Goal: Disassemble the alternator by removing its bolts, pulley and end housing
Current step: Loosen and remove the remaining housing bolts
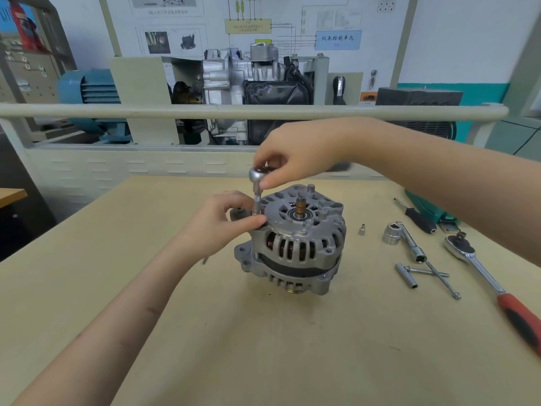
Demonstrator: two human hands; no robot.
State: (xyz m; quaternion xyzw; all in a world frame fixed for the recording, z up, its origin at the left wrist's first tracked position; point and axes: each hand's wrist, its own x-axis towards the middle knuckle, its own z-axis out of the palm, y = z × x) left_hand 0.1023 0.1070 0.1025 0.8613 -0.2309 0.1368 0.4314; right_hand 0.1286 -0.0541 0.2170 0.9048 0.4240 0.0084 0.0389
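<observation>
Your right hand pinches one small chrome ratchet atop the single grey cast-aluminium alternator; your left hand grips its socket base. Five loose tools lie on the beige tabletop.

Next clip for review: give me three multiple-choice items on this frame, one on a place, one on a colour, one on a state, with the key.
1. Where does the large ratchet lie?
A. Right of the alternator
B. Left of the alternator
C. On top of the alternator

2. What colour is that ratchet's grip?
A. Blue and white
B. Red and black
C. Yellow

3. How does the alternator stand?
A. On its side
B. Split into halves
C. Upright, shaft end up

Key:
1 A: the large ratchet rests on the table, right of the alternator.
2 B: its grip is red with black.
3 C: the shaft points up while the right hand holds the small driver upright at the rim and the left hand steadies its lower end.
</observation>
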